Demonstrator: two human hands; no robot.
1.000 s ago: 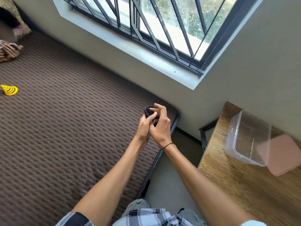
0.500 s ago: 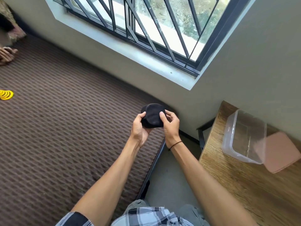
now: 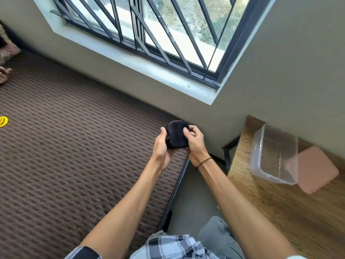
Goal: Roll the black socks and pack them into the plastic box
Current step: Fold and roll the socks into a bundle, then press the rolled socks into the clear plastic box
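Observation:
A rolled ball of black socks is held between both hands above the right edge of the brown patterned mattress. My left hand cups it from the left and below. My right hand grips its right side, thumb pressed on the front. The clear plastic box stands open on the wooden table to the right, apart from my hands. Nothing shows inside the box. Its pink lid lies just behind it.
A barred window fills the wall ahead. A yellow object lies at the mattress's far left. Another person's hand shows at the left edge. A strip of floor separates bed and table.
The socks went from being pinched under my fingers to a full round ball held in the open between both hands. The view shifted slightly to the right.

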